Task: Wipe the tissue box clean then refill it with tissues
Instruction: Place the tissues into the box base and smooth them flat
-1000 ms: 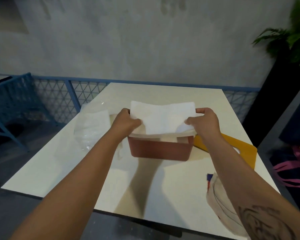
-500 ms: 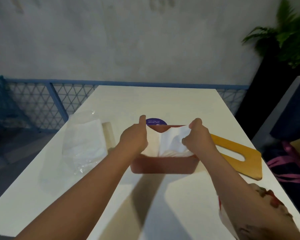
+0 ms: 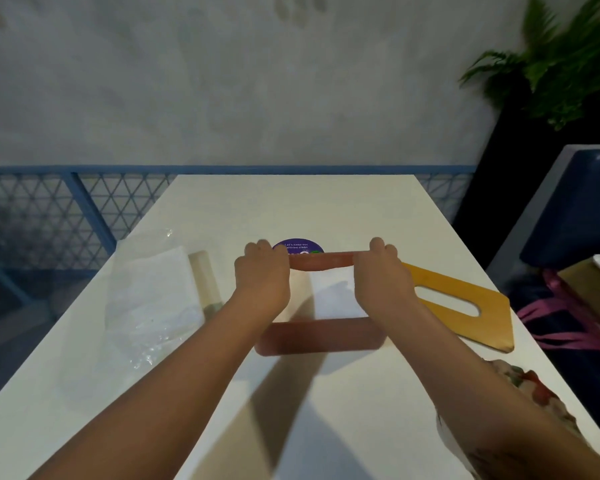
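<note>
Evidently the refill step is in hand: the tissue box (image 3: 321, 336) sits at the centre of the frame on the table (image 3: 291, 209), with white tissues (image 3: 333, 294) lying inside it. The left hand (image 3: 262, 275) and right hand (image 3: 381, 273) each hook curled fingers over its far rim — the fingertips are hidden behind it. Next, I judge, the stack needs tucking flat, then the yellow slotted lid (image 3: 465, 289) — lying just right of the box — goes on top.
</note>
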The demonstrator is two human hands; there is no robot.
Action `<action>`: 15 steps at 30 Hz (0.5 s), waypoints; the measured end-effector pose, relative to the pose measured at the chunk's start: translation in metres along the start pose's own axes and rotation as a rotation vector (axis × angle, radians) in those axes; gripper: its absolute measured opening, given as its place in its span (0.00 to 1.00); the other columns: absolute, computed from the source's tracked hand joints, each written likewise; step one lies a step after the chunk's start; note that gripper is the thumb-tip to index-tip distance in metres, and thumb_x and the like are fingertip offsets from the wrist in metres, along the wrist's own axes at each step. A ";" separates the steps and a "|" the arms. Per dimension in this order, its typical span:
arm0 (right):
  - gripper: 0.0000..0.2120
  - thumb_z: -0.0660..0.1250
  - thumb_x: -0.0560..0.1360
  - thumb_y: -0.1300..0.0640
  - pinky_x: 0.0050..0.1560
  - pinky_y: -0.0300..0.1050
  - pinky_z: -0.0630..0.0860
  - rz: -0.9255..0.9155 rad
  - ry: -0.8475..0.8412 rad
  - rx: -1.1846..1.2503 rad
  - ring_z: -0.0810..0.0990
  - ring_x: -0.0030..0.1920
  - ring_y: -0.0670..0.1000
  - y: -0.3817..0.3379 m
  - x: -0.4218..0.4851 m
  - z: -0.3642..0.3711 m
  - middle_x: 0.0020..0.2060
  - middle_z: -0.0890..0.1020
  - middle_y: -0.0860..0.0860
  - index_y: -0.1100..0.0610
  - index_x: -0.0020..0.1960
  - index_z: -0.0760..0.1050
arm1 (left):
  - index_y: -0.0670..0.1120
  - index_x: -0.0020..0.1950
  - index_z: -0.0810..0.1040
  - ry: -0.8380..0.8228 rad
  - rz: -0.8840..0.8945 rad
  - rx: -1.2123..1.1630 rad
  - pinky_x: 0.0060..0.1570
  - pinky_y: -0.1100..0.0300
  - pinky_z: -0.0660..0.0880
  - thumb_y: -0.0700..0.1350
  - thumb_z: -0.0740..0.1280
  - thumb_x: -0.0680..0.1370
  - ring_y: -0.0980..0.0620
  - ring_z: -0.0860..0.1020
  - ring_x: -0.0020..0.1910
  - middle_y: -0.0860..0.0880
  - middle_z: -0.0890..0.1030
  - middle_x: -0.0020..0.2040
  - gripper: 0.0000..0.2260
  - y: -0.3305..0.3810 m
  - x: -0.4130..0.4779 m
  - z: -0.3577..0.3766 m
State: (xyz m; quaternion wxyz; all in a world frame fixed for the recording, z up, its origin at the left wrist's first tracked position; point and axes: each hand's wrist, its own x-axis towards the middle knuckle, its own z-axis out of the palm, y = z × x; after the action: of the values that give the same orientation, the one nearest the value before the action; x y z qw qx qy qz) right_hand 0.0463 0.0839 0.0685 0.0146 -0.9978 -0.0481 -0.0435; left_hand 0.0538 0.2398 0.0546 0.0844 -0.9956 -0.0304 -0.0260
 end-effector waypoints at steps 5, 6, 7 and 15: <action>0.17 0.67 0.71 0.65 0.42 0.41 0.68 -0.081 -0.179 0.102 0.76 0.55 0.54 0.004 0.009 -0.010 0.57 0.72 0.54 0.58 0.60 0.75 | 0.44 0.66 0.68 -0.014 0.173 0.017 0.43 0.58 0.66 0.39 0.69 0.72 0.44 0.71 0.57 0.43 0.70 0.59 0.24 0.002 0.001 -0.003; 0.19 0.70 0.70 0.64 0.43 0.40 0.69 -0.119 -0.249 0.081 0.76 0.55 0.53 0.003 0.010 -0.010 0.57 0.73 0.54 0.57 0.61 0.75 | 0.44 0.67 0.68 -0.077 0.191 -0.007 0.45 0.57 0.67 0.40 0.69 0.72 0.44 0.72 0.57 0.43 0.71 0.60 0.24 0.003 0.001 -0.004; 0.21 0.71 0.70 0.62 0.45 0.39 0.70 -0.150 -0.320 0.051 0.76 0.57 0.52 0.002 0.011 -0.011 0.58 0.75 0.53 0.57 0.62 0.74 | 0.45 0.67 0.69 -0.146 0.206 -0.023 0.48 0.57 0.69 0.40 0.70 0.72 0.44 0.73 0.58 0.44 0.72 0.61 0.24 0.005 0.003 -0.004; 0.20 0.65 0.75 0.66 0.58 0.45 0.72 -0.174 -0.475 0.143 0.76 0.60 0.56 0.004 0.020 -0.001 0.61 0.77 0.57 0.60 0.66 0.70 | 0.41 0.61 0.73 -0.294 0.225 -0.200 0.53 0.56 0.72 0.37 0.65 0.75 0.44 0.76 0.56 0.43 0.77 0.58 0.15 0.007 0.009 0.003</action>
State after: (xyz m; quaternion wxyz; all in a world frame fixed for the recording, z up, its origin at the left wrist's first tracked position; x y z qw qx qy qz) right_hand 0.0668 0.0817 0.0710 0.0695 -0.9686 -0.1386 0.1943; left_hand 0.0633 0.2342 0.0507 -0.0180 -0.9892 0.0718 0.1265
